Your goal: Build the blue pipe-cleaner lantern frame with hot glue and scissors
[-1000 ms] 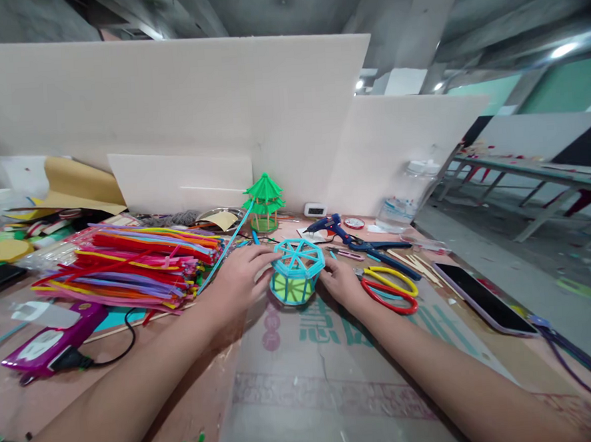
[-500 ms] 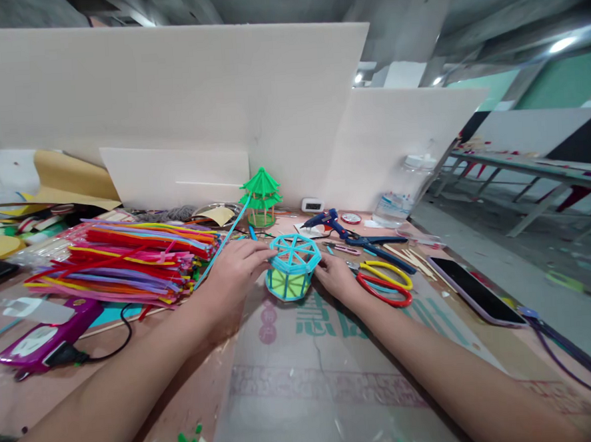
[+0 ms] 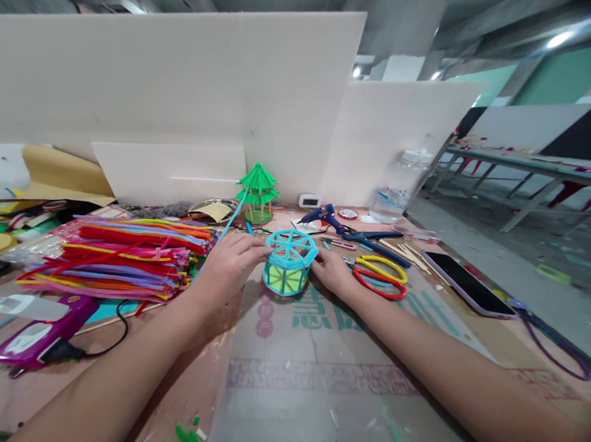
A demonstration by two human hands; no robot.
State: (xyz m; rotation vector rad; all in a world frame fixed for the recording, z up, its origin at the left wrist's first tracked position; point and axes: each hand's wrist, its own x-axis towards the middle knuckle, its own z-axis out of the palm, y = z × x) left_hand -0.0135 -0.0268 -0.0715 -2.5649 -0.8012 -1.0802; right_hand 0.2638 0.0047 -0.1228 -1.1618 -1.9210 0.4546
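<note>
A small eight-sided frame model (image 3: 287, 264) stands on the plastic sheet in front of me, with blue spoked rims and a yellow-green floor. My left hand (image 3: 232, 265) pinches its upper rim from the left, thumb and fingers closed together. From the right, my right hand (image 3: 333, 271) grips its side with curled fingers; the fingertips are partly hidden behind the model. A long blue strip (image 3: 235, 215) slants up from behind my left hand toward a green tiered pagoda model (image 3: 258, 190). Whether that hand also touches the strip, I cannot tell.
A heap of coloured pipe cleaners (image 3: 122, 258) and a purple corded tool (image 3: 44, 330) lie left. On the right are scissors (image 3: 379, 279), pliers (image 3: 382, 246), a blue glue gun (image 3: 322, 216), wooden sticks (image 3: 405, 254) and a phone (image 3: 467, 284). White boards (image 3: 167, 89) stand behind.
The view has shifted slightly, so everything sits a little further left and higher. Both hands keep their hold on the blue frame model, which looks tipped slightly differently.
</note>
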